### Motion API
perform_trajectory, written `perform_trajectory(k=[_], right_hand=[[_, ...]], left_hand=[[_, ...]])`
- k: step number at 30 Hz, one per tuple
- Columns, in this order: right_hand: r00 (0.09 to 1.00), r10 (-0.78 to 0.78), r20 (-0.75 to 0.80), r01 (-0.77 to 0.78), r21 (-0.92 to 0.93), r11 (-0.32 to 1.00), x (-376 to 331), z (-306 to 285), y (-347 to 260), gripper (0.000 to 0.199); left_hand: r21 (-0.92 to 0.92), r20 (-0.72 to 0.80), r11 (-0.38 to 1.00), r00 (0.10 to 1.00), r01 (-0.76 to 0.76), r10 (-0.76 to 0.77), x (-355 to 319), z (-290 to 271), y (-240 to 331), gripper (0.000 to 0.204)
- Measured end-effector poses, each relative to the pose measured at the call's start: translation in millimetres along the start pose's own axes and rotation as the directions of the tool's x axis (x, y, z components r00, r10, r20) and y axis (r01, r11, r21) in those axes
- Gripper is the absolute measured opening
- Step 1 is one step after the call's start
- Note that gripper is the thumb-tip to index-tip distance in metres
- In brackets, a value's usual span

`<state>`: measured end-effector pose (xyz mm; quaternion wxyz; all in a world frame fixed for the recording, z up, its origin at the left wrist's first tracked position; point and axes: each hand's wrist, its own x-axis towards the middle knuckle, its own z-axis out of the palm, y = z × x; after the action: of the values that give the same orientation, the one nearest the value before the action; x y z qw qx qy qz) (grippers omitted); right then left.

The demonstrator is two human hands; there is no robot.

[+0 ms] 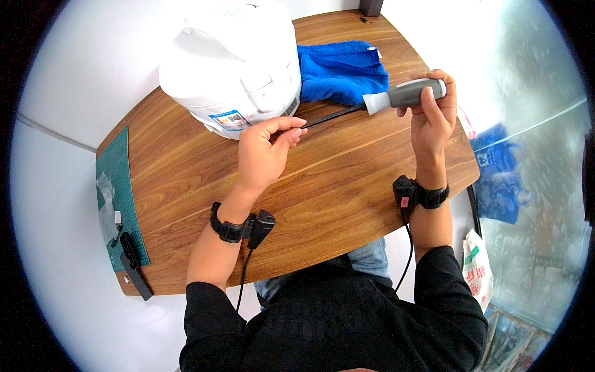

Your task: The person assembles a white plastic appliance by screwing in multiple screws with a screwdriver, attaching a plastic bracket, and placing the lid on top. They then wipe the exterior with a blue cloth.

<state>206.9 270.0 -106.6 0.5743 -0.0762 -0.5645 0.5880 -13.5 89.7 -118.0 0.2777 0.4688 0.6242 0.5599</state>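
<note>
A screwdriver (406,94) with a grey handle, a pale collar and a long black shaft is held level above the table, between both hands. My right hand (434,118) is closed around its handle, fingers behind and thumb in front. At the other end, my left hand (266,146) pinches the shaft's tip between thumb and fingers, so the tip itself is hidden. Just beyond my left hand stands a large white rounded appliance (242,62) with a label on its side. Behind the shaft lies a crumpled blue cloth (341,71), touching or close beside the appliance.
The wooden table (322,198) has a curved far edge. On its left lie a green cutting mat (114,149), a clear plastic bag (106,201) and a black strip-like object (136,276). Cables hang from black wrist devices (260,229). A printed white bag (476,270) stands right of the table.
</note>
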Motion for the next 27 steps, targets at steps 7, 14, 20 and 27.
perform_trajectory(k=[7, 14, 20, 27], right_hand=[[0.995, 0.017, 0.094, -0.02, 0.036, 0.999, 3.1, 1.8, -3.0, 0.024], [0.962, 0.085, 0.258, -0.085, -0.009, 0.996, 5.2, -10.1, -10.6, 0.023], [0.949, 0.057, 0.31, -0.061, 0.003, 0.998, 6.4, -11.1, -16.7, 0.027], [0.948, 0.007, 0.318, -0.019, 0.035, 0.999, 7.9, -15.9, -18.7, 0.026]], left_hand=[[0.077, -0.027, 0.997, 1.0, -0.014, 0.016, -1.6, -8.1, 17.9, 0.019], [0.241, -0.166, 0.961, 0.97, -0.137, 0.18, -4.0, -17.1, 34.6, 0.017], [0.055, -0.204, 0.991, 0.97, -0.125, 0.134, -1.6, -15.6, 27.7, 0.013], [0.469, -0.31, 0.849, 0.855, -0.244, 0.416, 7.8, -5.5, 40.2, 0.011]])
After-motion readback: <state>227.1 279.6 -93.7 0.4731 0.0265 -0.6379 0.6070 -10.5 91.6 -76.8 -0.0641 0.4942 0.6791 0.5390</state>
